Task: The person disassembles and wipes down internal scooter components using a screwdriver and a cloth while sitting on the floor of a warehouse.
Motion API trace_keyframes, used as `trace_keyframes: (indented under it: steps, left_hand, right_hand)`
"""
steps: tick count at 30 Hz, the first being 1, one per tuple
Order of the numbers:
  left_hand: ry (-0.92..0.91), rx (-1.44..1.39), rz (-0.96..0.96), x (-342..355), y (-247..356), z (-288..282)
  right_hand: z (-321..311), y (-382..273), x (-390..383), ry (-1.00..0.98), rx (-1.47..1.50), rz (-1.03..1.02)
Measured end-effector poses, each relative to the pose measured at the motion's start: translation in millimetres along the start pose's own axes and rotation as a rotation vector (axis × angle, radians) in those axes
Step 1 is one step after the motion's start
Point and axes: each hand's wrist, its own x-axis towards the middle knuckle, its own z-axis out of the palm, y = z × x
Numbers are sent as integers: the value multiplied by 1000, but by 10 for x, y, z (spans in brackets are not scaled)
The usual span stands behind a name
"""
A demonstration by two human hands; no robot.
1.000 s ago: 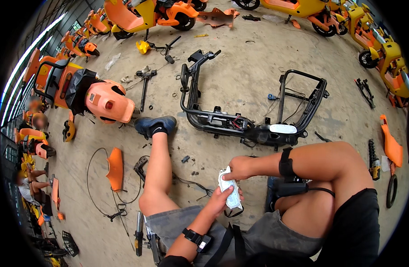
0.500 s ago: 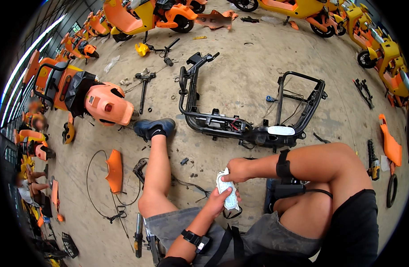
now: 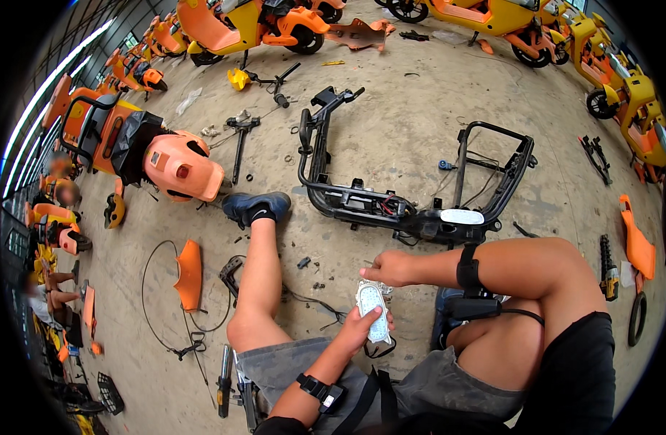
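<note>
My left hand (image 3: 357,330) is closed around the lower part of a flat, white oval lamp (image 3: 374,308), its thumb lying across the dotted clear face. The lamp is tilted, its upper end pointing away from me. Just above that end is my right hand (image 3: 388,270), thumb and fingers pinched together. A thin sliver shows at its fingertips, too small to name. Beyond my hands a bare black scooter frame (image 3: 340,206) lies on the concrete floor, with another white oval piece (image 3: 461,216) on its near right part.
My left leg stretches out beside an orange panel (image 3: 190,275) and a looped cable (image 3: 146,286). An orange-yellow scooter body (image 3: 181,165) lies at left. To the right are a shock absorber (image 3: 608,264), an orange panel (image 3: 636,243) and a black ring (image 3: 638,319). Parked scooters (image 3: 246,29) line the back.
My right hand has come off the lamp's upper end and moved slightly up and away. The left hand keeps hold of the lamp. The whole view has shifted a little.
</note>
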Motion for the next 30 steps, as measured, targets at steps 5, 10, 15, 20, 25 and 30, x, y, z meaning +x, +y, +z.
trace_keyframes:
  steps: [5,10,15,20,25,30]
  left_hand:
    - [4,4,0,-3,0,12]
    - [-7,-36,-21,-71,64,70]
    - [-17,-6,0,-64,43,47]
    - [-40,-18,18,-65,34,33]
    - [-39,9,8,-49,26,13]
    - [23,53,-6,-43,18,25]
  right_hand:
    - [-12,7,-40,-108,-132,-125]
    - [-33,-76,-104,-113,-104,-156]
    - [-37,-129,-129,-110,-113,-127]
    - [-43,-159,-133,-105,-115,-129]
    - [-41,-157,-147,-91,-134,-135]
    - [-40,-140,-183,-70,-136,-172]
